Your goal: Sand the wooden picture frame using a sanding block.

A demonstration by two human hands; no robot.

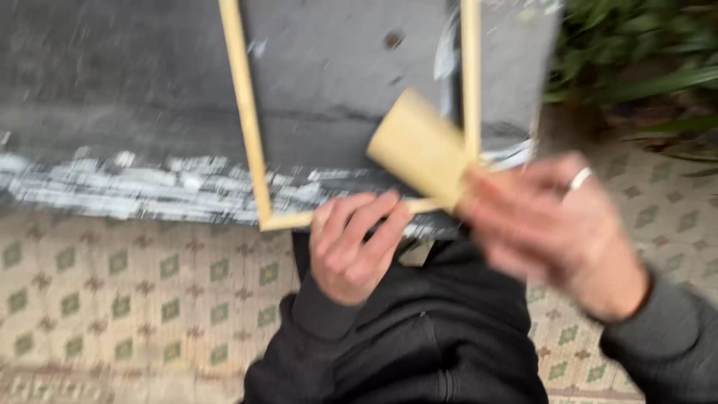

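— What is each hand doing?

— The left hand (350,247) has its fingers (374,224) curled over the near rail of a light wooden frame (250,127), pinching it close to the near right corner. The right hand (550,224) is badly blurred; it grips the handle end of a pale wooden mallet (419,146), fingers wrapped shut as far as I can tell. The mallet head sits just beside the frame's right rail, above that corner.

— Where does the frame lie?

— On a dark slab (112,97) with white scrape marks, its far part running out of view. Patterned floor tiles (112,292) lie nearer, plants (643,52) far right.

— What could go wrong?

— I judge the left fingers are close to the mallet's path; a stray blow could catch them. A glancing strike might also skew the thin corner joint or split a rail, since only one hand steadies it.
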